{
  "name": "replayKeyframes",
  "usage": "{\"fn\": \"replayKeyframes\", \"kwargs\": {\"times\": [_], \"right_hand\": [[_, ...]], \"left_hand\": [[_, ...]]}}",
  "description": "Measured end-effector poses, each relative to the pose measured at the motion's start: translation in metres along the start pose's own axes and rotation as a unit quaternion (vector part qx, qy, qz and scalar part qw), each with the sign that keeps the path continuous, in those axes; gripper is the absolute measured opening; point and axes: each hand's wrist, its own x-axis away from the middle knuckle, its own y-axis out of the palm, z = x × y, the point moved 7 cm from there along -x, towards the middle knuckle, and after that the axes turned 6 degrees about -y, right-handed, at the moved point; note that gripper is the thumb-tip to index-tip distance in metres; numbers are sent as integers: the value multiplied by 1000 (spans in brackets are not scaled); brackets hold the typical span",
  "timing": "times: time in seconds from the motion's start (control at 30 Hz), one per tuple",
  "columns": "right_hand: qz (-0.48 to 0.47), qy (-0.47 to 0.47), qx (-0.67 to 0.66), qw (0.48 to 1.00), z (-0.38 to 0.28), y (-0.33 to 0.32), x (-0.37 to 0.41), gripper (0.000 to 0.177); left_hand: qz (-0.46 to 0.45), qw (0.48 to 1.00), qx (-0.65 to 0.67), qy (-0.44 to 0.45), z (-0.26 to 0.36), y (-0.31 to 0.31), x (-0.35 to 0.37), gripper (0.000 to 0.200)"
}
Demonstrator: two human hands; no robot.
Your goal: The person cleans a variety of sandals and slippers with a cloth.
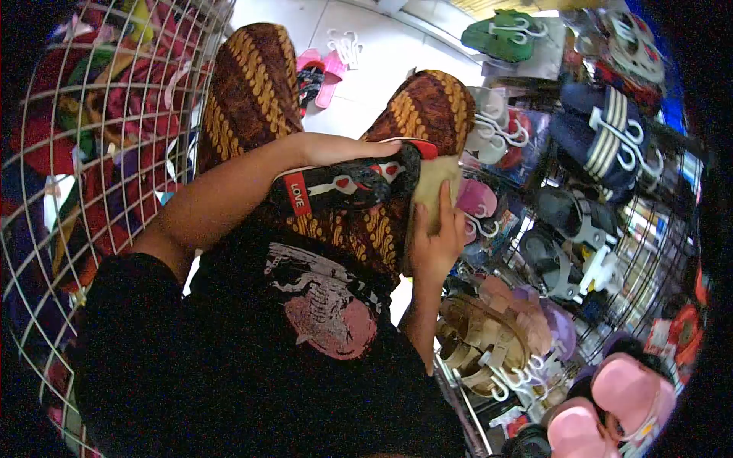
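My left hand (347, 149)'s gripping this flat black-and-red rubbery sandal (357, 183), but my right hand (438, 248), fingers spread over a cream cloth-like pad (437, 177), could press too hard and knock it loose.

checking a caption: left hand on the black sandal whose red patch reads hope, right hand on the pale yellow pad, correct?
No: in the head view the red patch on the black sandal reads LOVE, not hope. The left hand on the sandal and the right hand on the pale yellow pad are correct.

White floor tiles (378, 46) lie between wire mesh (114, 156) and dark racking (649, 252).
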Motion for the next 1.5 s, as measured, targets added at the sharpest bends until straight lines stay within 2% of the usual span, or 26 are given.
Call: {"fn": "replayKeyframes", "kwargs": {"times": [0.13,0.17,0.27,0.3,0.4,0.5,0.53,0.6,0.7,0.77,0.83,0.87,0.93,0.97,1.03,1.1,1.13,1.2,1.33,1.37,1.4,1.5], "right_hand": [[79,-79,63,992,-22,-9,-4,51],[95,-78,73,990,-27,-9,-12,48],[94,-64,37,993,-29,-5,-29,45],[71,-72,37,994,-25,-3,-24,45],[75,-95,43,992,-15,-2,-1,45],[83,-73,40,993,-22,-5,-7,45],[87,-61,39,994,-26,-6,-15,45],[121,-57,15,991,-29,-2,-41,44],[115,-44,-20,992,-24,-2,-51,44],[92,-65,9,994,-23,4,-41,45],[39,-40,4,998,-21,6,-20,47],[11,-28,3,1000,-19,8,-9,47],[30,-38,25,999,-12,12,10,49],[41,-41,34,998,-8,14,18,50],[51,-39,0,998,-4,16,24,53],[68,-48,-20,996,-7,17,18,58],[87,-62,-28,994,-2,20,14,57],[115,-85,-64,988,-4,17,3,54],[53,-50,-31,997,-9,15,-6,52],[69,-81,-29,994,-11,14,-11,51],[73,-74,-42,994,-12,14,-17,51],[69,-51,-56,995,-22,12,-37,51]], "left_hand": [[35,990,-125,47,18,9,12,73],[13,995,-99,27,6,9,-3,72],[32,992,-121,14,12,10,5,73],[36,994,-96,-26,-3,-1,-7,75],[7,998,-47,-49,11,9,15,77],[51,968,-240,57,11,-2,-5,97],[39,950,-309,20,37,22,30,102],[76,943,-324,-22,18,13,7,102],[88,934,-348,3,24,11,16,98],[28,983,-180,-1,-5,-6,-10,84],[-32,999,-12,-19,-8,-7,-10,76],[-27,999,-14,-19,-3,-7,-4,76],[-16,1000,-18,-20,4,-8,2,77],[1,1000,21,-24,-1,-16,-6,72],[-34,979,172,103,6,-21,-22,67],[-92,929,294,206,20,-34,-21,60],[10,923,315,220,32,-38,-15,69],[112,878,366,287,48,-60,-2,69],[164,817,470,291,53,-85,13,68],[196,816,458,292,53,-90,17,65],[215,804,473,291,52,-92,18,66],[138,807,480,315,42,-107,4,76]]}}
